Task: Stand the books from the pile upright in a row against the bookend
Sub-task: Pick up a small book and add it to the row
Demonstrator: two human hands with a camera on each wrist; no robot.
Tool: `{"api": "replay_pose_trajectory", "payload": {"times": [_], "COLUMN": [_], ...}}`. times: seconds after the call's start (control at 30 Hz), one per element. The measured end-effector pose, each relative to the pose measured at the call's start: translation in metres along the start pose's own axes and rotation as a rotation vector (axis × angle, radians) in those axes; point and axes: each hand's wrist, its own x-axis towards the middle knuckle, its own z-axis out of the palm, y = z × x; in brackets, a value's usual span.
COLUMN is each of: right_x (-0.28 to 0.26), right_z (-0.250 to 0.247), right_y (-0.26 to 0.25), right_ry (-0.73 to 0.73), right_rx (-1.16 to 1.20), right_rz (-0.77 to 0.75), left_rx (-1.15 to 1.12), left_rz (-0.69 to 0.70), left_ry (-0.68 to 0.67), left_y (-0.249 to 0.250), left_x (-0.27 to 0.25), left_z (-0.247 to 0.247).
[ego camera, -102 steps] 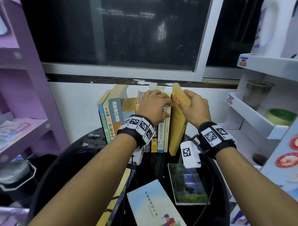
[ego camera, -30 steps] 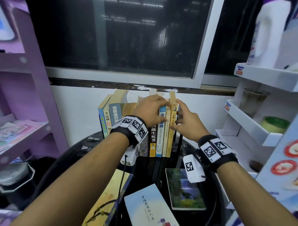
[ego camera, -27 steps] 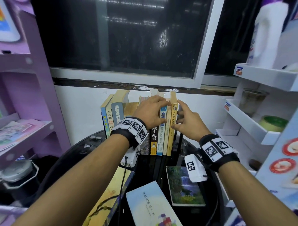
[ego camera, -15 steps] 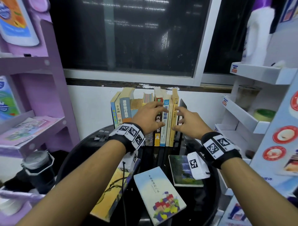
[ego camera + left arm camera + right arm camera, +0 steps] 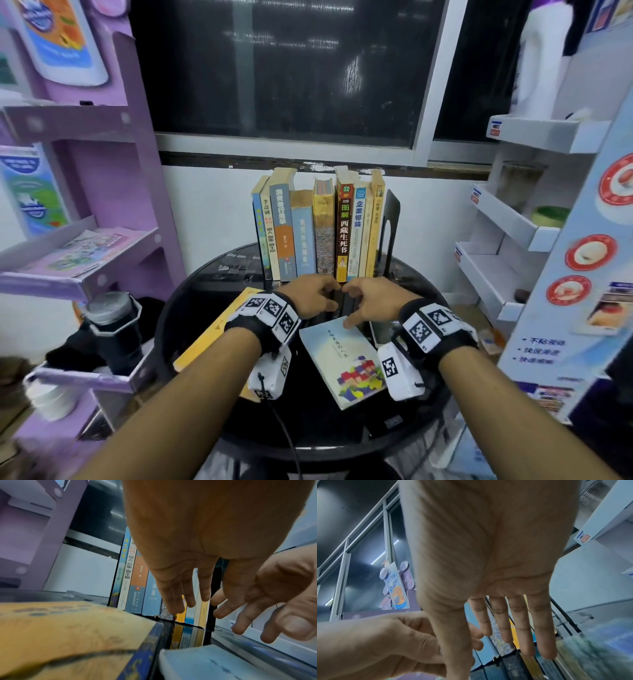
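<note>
Several books stand upright in a row at the back of the round black table, spines toward me. The black bookend closes the row's right end, next to a thin yellow book. Both hands hang low in front of the row's foot, empty, fingers relaxed. My left hand is over the table; my right hand has its thumb at the far edge of a flat pale blue book. A flat yellow book lies left. A third flat book is mostly hidden under my right wrist.
A purple shelf unit stands at the left and a white shelf unit at the right. A dark lidded bottle sits by the table's left edge. The window and white wall are right behind the row.
The yellow book my right hand held now stands at the row's right end. Both hands have left the book tops and dropped to the table in front of the row.
</note>
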Motion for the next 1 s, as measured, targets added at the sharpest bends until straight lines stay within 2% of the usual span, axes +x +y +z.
{"api": "replay_pose_trajectory", "payload": {"times": [0.13, 0.33, 0.57, 0.8, 1.0], "right_x": [-0.001, -0.001, 0.003, 0.003, 0.001], "right_z": [0.014, 0.027, 0.034, 0.038, 0.038], "right_y": [-0.002, 0.0, 0.003, 0.006, 0.006], "right_ry": [-0.074, -0.099, -0.099, -0.134, -0.109], "right_rx": [-0.059, -0.121, -0.103, -0.065, -0.014], "right_rz": [0.02, 0.059, 0.078, 0.081, 0.062], "left_rx": [0.065, 0.199, 0.29, 0.378, 0.301], "left_rz": [-0.095, -0.111, -0.086, -0.051, -0.049], "left_ry": [-0.185, -0.285, -0.23, -0.248, -0.214], "left_y": [-0.006, -0.001, 0.004, 0.005, 0.0], "left_x": [-0.007, -0.013, -0.014, -0.014, -0.015], "left_z": [0.012, 0.021, 0.029, 0.027, 0.025]}}
